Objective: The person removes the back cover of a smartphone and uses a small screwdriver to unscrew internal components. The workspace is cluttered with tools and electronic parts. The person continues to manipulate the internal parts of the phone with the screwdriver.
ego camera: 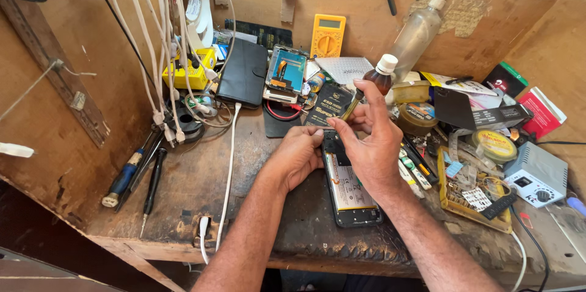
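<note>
hands: two on one opened phone (349,189); left hand (297,156) pressing, right hand (370,143) grip pinching one tool (350,107).

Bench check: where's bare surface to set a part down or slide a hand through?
Free: the worn benchtop between the screwdrivers and the left hand, crossed only by a white cable; also the front edge below the opened phone. Crowded: the back row and everything beyond the right hand.

The left hand (297,154) presses the top of an opened phone (349,189) on the bench (201,194). The right hand (371,139), just beside it, holds a thin tool (350,109) in its grip above the phone's top end.
</note>
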